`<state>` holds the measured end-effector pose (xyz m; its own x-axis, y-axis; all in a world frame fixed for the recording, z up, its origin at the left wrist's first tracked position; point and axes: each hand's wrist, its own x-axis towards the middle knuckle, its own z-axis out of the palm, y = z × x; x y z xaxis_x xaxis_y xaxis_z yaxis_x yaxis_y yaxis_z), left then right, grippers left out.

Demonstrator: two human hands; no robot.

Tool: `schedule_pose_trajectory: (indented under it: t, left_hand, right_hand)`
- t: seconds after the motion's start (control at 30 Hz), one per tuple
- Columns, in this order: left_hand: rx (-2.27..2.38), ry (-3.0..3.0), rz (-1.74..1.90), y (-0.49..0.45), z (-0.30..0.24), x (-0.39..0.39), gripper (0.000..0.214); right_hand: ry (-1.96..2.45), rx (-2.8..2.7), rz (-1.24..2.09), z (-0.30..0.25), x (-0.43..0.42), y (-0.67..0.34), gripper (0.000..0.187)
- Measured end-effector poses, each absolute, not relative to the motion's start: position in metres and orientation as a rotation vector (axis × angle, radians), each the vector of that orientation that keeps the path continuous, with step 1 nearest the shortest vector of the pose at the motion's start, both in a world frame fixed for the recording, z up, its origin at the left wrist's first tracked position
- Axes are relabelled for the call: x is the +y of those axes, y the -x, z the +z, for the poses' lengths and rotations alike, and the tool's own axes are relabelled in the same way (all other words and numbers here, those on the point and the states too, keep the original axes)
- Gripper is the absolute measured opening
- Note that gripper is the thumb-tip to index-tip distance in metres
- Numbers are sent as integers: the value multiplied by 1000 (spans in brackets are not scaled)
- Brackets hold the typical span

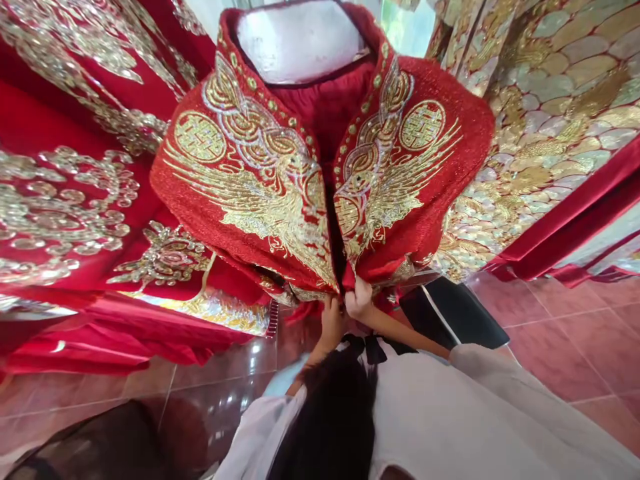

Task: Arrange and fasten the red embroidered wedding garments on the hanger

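The red jacket (280, 180) with gold embroidery hangs on a white mannequin (300, 40) in the middle of the view, and its 2 front panels meet along a dark opening at the centre. Both hands are at the bottom edge of this opening. The left hand (333, 320) is closed on the lower corner of the left panel, fingers curled into the cloth. The right hand (359, 299) is just beside it and touching it, pinching the hem of the right panel from below. The person's dark hair and white top fill the bottom of the view. Other red and gold garments (75, 200) hang on the left, a scale-patterned gold garment (550, 100) hangs on the right. Under them is a reddish tiled floor (575, 333).
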<state>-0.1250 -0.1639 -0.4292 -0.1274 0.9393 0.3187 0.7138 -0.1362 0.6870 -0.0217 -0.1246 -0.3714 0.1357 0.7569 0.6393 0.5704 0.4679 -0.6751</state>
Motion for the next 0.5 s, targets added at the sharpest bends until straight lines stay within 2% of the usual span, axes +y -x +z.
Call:
schedule_pose_trajectory:
  t: [0.27,0.5]
  left_hand:
    - [1753,-1567,1254,112,-420,-114,15]
    - [1688,-1079,1387,135,-439,-151,26]
  right_hand:
    - [1254,-1525,573,-375,-90,14,13]
    - [1378,-1218,994,-421,-137,-15,21]
